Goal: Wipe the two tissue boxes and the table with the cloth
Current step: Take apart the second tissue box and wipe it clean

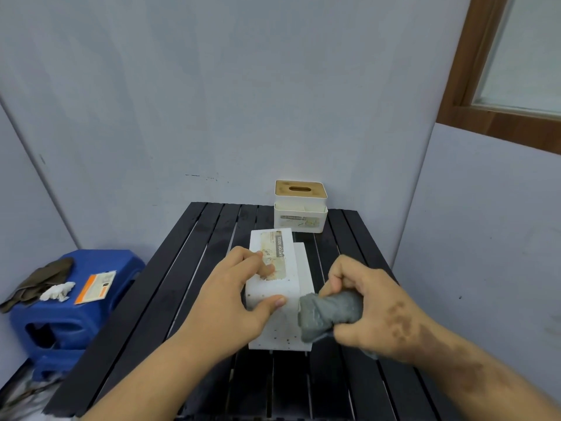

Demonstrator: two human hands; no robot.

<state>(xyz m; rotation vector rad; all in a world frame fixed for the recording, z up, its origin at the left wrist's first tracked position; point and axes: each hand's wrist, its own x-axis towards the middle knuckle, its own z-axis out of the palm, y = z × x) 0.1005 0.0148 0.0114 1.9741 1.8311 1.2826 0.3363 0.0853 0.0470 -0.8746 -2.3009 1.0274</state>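
Observation:
A white tissue box (280, 317) lies on its side in the middle of the black slatted table (170, 284), its label facing up and small brown specks on its near face. My left hand (236, 296) grips it, fingers on the label and thumb on the near face. My right hand (367, 311) holds a bunched grey cloth (328, 314) against the box's right side. A second white tissue box (300, 208) with a wooden slotted lid stands upright at the table's far edge.
A blue plastic stool (73, 299) stands left of the table, carrying a brown rag, a crumpled white tissue and an orange-and-white leaflet. Grey walls close in behind and on both sides. A wood-framed window (510, 71) is at the upper right.

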